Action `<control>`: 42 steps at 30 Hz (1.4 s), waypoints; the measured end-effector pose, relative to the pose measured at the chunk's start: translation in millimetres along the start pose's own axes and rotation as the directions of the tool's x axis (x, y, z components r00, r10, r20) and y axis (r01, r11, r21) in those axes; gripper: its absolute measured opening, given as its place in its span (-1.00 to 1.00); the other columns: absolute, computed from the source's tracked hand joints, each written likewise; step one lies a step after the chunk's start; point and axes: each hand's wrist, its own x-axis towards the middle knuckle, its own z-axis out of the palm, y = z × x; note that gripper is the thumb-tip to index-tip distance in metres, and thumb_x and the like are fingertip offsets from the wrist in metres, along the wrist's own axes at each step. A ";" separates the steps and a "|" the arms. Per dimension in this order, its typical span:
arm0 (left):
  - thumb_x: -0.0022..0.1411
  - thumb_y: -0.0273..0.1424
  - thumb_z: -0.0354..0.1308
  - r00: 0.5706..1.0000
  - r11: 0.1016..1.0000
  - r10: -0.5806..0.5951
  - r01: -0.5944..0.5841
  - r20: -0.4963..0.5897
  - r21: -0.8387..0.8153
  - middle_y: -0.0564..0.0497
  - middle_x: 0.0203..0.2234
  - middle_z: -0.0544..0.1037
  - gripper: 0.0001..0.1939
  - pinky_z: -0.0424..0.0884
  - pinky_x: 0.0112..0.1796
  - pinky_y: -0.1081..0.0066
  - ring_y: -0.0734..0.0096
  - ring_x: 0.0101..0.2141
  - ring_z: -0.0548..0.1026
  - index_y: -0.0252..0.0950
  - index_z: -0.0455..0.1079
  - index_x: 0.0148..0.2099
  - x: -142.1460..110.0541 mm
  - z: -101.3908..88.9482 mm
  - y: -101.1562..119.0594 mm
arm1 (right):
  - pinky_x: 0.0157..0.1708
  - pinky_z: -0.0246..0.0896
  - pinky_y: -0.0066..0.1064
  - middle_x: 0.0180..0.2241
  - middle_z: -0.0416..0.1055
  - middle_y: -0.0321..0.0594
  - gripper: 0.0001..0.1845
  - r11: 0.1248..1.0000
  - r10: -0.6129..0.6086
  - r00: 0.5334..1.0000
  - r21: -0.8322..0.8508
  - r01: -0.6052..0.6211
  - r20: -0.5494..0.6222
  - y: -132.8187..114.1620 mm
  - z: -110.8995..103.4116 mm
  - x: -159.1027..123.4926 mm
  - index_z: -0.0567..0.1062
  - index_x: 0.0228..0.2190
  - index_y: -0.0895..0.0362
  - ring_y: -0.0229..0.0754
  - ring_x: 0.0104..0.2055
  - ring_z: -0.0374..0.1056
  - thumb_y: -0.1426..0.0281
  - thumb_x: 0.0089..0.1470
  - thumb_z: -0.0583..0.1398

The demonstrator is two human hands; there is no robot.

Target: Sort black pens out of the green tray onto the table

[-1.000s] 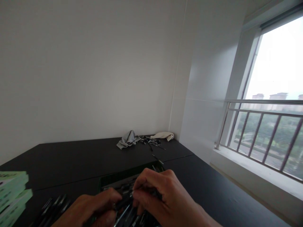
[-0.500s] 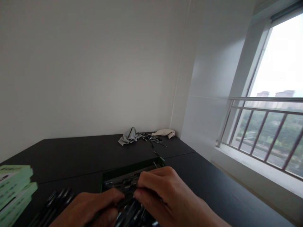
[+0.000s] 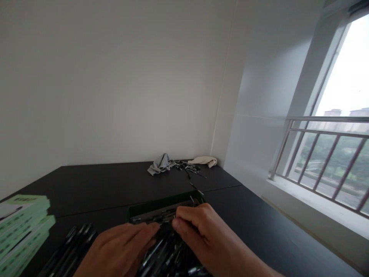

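Note:
Both my hands work at the bottom of the view over a dark green tray (image 3: pixel 161 204) filled with several black pens (image 3: pixel 167 256). My left hand (image 3: pixel 121 250) has its fingers curled, thumb and fingertips pinching a black pen at the tray's middle. My right hand (image 3: pixel 201 238) is curled too, its fingertips meeting the left hand's on the same pen. The pens under my palms are mostly hidden.
More black pens (image 3: pixel 72 250) lie loose left of the tray. A stack of light green boxes (image 3: pixel 20 227) sits at the far left. At the black table's (image 3: pixel 109 188) far end lie a grey cloth (image 3: pixel 161 164), small dark parts (image 3: pixel 187 167) and a cream cloth (image 3: pixel 205 160). A railed window (image 3: pixel 331 161) is on the right.
My view has drifted left and slightly up. Both hands have sunk a little lower and stay pinched together over the tray.

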 end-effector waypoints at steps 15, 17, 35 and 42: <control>0.37 -0.39 -0.17 1.000 0.998 0.010 -0.008 -0.026 0.062 0.11 -0.45 0.68 -0.72 0.55 -0.45 0.55 0.42 -0.51 0.64 -0.20 0.38 -0.16 20.5 4.7 10.2 | -0.57 -0.19 -0.49 -0.63 -0.02 -0.43 -0.59 0.993 0.032 0.999 0.109 -0.037 0.044 20.9 5.8 8.1 0.09 -0.62 0.13 -0.39 -0.57 -0.07 0.31 0.25 0.00; 0.29 -0.52 -0.19 0.998 0.990 0.062 -0.061 -0.001 0.127 0.08 -0.47 0.68 -0.70 0.55 -0.49 0.48 0.38 -0.54 0.63 -0.24 0.37 -0.17 24.5 7.1 11.2 | -0.60 -0.21 -0.49 -0.62 -0.07 -0.43 -0.56 0.980 0.092 0.992 0.169 -0.105 0.083 28.1 10.0 11.4 0.08 -0.63 0.13 -0.38 -0.57 -0.11 0.26 0.26 -0.03; 0.37 -0.27 -0.09 0.959 0.954 -0.266 0.276 0.098 -0.116 0.16 -0.34 0.67 -0.78 0.46 -0.37 0.64 0.46 -0.38 0.64 -0.10 0.38 -0.08 16.7 10.9 -3.1 | -0.62 -0.10 -0.55 -0.70 0.19 -0.43 -0.58 0.997 0.056 0.998 0.061 -0.056 -0.002 27.6 6.1 32.6 0.28 -0.58 0.14 -0.40 -0.65 0.10 0.22 0.27 -0.01; 0.38 -0.36 -0.15 0.982 0.986 -0.150 0.157 0.111 -0.060 0.13 -0.33 0.67 -0.76 0.52 -0.35 0.56 0.45 -0.37 0.64 -0.15 0.35 -0.11 20.3 5.6 -2.1 | -0.58 -0.17 -0.51 -0.65 0.06 -0.46 -0.65 1.000 0.010 1.000 0.008 -0.010 -0.016 23.6 5.5 25.7 0.17 -0.59 0.13 -0.41 -0.59 -0.01 0.37 0.24 0.02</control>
